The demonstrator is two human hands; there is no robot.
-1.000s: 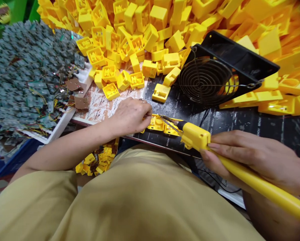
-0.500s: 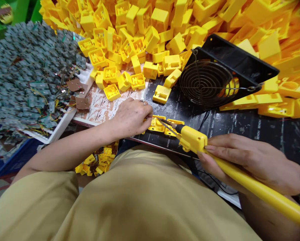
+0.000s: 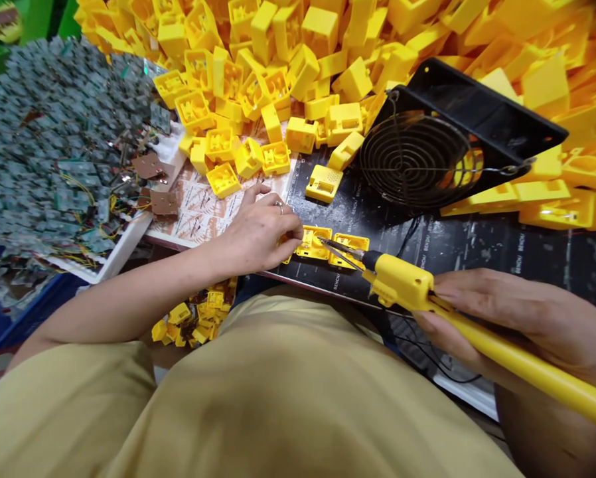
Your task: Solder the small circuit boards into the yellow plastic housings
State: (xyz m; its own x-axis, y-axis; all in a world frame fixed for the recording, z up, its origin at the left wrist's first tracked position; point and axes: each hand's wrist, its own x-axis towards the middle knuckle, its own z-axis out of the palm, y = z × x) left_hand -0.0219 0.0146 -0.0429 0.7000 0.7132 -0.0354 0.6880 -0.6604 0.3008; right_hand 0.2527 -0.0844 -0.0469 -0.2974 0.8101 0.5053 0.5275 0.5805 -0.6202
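My right hand [image 3: 521, 312] grips a yellow soldering iron [image 3: 403, 279] with a black collar, a metal tip and a thin second rod beside it. The tip reaches over an open yellow plastic case [image 3: 312, 251]; whether it touches cannot be seen. Directly right of that case lies another open case [image 3: 345, 257], partly behind the iron. My left hand [image 3: 265, 232], with a ring on one finger, is closed at the row's left end, its thumb and fingers around a third yellow plastic case [image 3: 287, 259], mostly hidden.
A black fan [image 3: 412, 159] with a wire guard stands behind the iron. Heaped yellow cases [image 3: 318, 30] fill the back. One closed case [image 3: 322, 184] lies beyond the row. Grey-green circuit boards with wires [image 3: 54, 139] pile up in a white foam tray [image 3: 121, 249] at left.
The soldering iron and my right hand have shifted slightly right and back toward me. My left hand stays at the row's left end, its fingers a little more raised.
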